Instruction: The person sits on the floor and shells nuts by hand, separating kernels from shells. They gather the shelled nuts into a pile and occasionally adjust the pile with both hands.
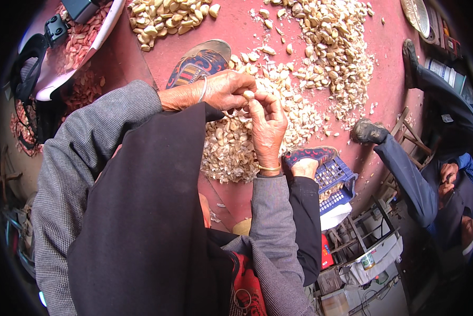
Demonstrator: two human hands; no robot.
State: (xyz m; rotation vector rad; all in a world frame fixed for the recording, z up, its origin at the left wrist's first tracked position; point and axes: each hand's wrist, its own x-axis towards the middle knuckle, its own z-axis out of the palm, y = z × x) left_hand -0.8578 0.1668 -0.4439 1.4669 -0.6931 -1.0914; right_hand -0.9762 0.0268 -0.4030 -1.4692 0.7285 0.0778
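My left hand (226,89), with a pale bangle on its wrist, and my right hand (268,122) meet above a heap of garlic cloves. A single pale clove (248,94) is pinched at the fingertips of both hands. Beneath and around them lies the heap of unpeeled cloves with papery skins (228,146), spread over a red floor sheet (236,197). Farther ahead on the right is a larger heap of cloves (335,55). Smoother, bare-looking cloves (167,17) form a separate pile at the upper left.
A white basin (110,35) of reddish pieces, with dark devices on top, stands at upper left. My patterned shoes (199,65) flank the near heap. A blue plastic basket (335,177) sits by my right foot. Another person (410,181) sits at right, near wooden stools.
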